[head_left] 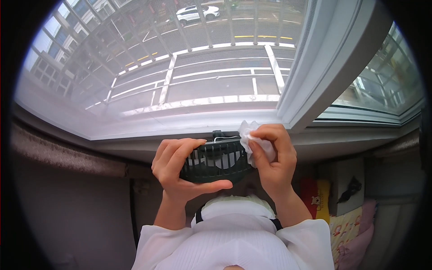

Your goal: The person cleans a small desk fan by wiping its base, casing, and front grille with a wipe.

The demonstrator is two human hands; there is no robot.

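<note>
A dark green, rounded plastic housing (218,173) with upright slats, like that of a small fan, is held up in front of my body, just below the window sill. My left hand (173,164) grips its left end, fingers over the top edge and thumb stretched along the underside. Curved dark shapes show behind the slats, but I cannot make out what they are. In my right hand (274,162) is a crumpled white tissue (248,133), pinched between thumb and fingers against the housing's upper right end. A thin pale wire or rod runs along the top edge.
Ahead stands a white-framed window (180,128) with bars outside; a white car (198,13) is on the road beyond. A thick window post (333,58) rises at the right. Below right are a grey box (344,180), a red and yellow item (315,198) and patterned cloth (348,229).
</note>
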